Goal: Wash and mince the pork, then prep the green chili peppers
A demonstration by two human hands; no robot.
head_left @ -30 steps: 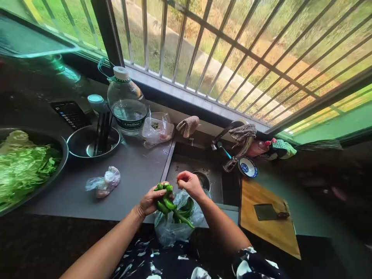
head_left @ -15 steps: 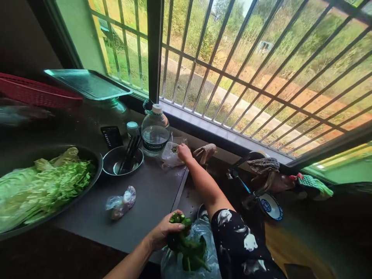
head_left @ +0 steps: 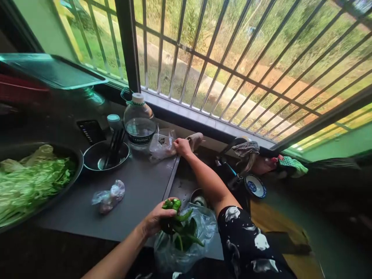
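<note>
Several green chili peppers [head_left: 171, 204] are bunched in my left hand [head_left: 157, 217], fingers wrapped round them. Just below, a clear plastic bag [head_left: 188, 252] lies open with more long green peppers [head_left: 186, 234] in it. My right arm reaches forward over the counter. At its end, my right hand [head_left: 183, 147] is closed at the right edge of a small clear bag [head_left: 162, 145] holding some dark bits. Whatever its fingers pinch is hidden. A round metal container [head_left: 198, 198] shows partly beside the pepper bag.
At left stands a large basin [head_left: 80, 162] of leafy cabbage [head_left: 37, 182]. Near it are a metal bowl [head_left: 90, 159], a tied plastic bag [head_left: 110, 195], a phone [head_left: 90, 131] and a big water bottle [head_left: 139, 124]. Rightward are cloths [head_left: 245, 147] and a blue-patterned plate [head_left: 255, 186].
The view has swung right. My right hand has shifted from over the small bag to its right edge. My left hand still grips the peppers.
</note>
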